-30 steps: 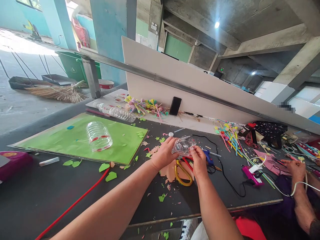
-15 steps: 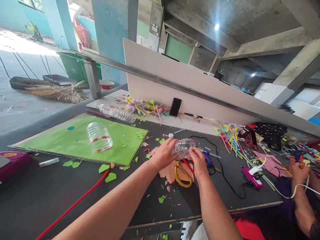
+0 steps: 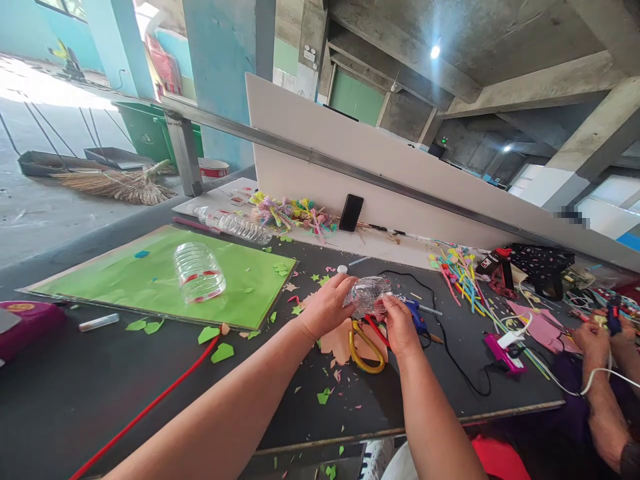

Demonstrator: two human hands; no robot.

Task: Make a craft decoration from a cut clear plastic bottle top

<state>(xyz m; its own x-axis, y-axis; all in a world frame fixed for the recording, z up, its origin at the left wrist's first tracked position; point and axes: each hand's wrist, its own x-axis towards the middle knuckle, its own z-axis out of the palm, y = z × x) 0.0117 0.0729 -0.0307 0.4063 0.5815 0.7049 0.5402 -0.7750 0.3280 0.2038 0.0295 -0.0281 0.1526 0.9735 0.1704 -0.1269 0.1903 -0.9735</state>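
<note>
Between my hands is a clear ribbed piece of plastic bottle (image 3: 369, 293), held just above the table. My left hand (image 3: 327, 305) grips its left end, fingers over the top. My right hand (image 3: 400, 323) pinches its right end with thumb and fingers. Beneath lie scissors (image 3: 367, 365) with yellow and red handles, on peach paper scraps (image 3: 336, 341). A blue glue gun (image 3: 416, 317) rests just beyond my right hand. Another cut clear bottle piece (image 3: 199, 272) with red marks sits on the green sheet (image 3: 150, 283) to the left.
Green paper scraps (image 3: 223, 353) and a red cord (image 3: 165, 393) lie at left. A white cap (image 3: 342, 269), a phone (image 3: 351, 213) and pipe-cleaner flowers (image 3: 285, 215) are farther back. A pink power strip (image 3: 505, 357) is at right, near a co-worker's hands (image 3: 597, 337).
The bottle piece has turned slightly in my hands, which stay in nearly the same place. At right, the co-worker's hands have shifted a little.
</note>
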